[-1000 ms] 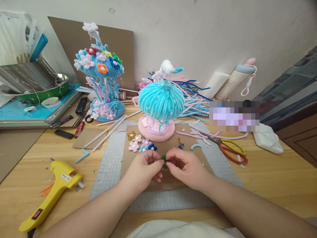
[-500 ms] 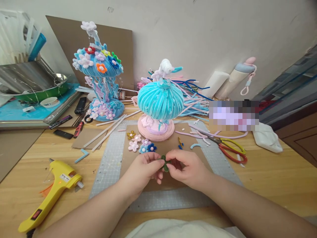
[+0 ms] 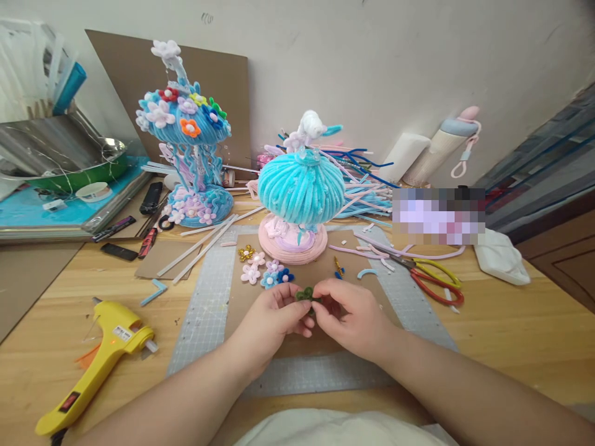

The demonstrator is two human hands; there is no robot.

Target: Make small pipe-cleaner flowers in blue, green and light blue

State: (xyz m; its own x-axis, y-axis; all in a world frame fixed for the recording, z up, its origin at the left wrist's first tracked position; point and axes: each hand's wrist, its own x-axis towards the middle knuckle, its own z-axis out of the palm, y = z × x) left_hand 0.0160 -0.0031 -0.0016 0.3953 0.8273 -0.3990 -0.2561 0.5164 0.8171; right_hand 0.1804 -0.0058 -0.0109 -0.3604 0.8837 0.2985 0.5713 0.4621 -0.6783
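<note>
Between my two hands is a dark green pipe-cleaner flower (image 3: 305, 293), its looped petals partly covered by fingers. My left hand (image 3: 274, 313) pinches it from the left with thumb and fingers, and my right hand (image 3: 346, 314) pinches its right side. Just beyond my left hand lie several finished flowers, among them a gold flower (image 3: 246, 252), a pink flower (image 3: 250, 274) and a dark blue flower (image 3: 285, 277). Past them stands a turquoise pipe-cleaner jellyfish lamp (image 3: 302, 189) on a pink round base. Small gold and blue pieces (image 3: 339, 267) lie beyond my right hand.
A yellow glue gun (image 3: 109, 347) lies at left on the wooden table. Scissors (image 3: 432, 279) with red and yellow handles rest at right. Brown cardboard (image 3: 367, 303) lies on a grey cutting mat (image 3: 204, 322). A flower-covered blue jellyfish lamp (image 3: 183, 124) stands at back left.
The green flower has been turned and raised slightly in my fingers, so more of its looped petals show. Both hands have shifted only a little.
</note>
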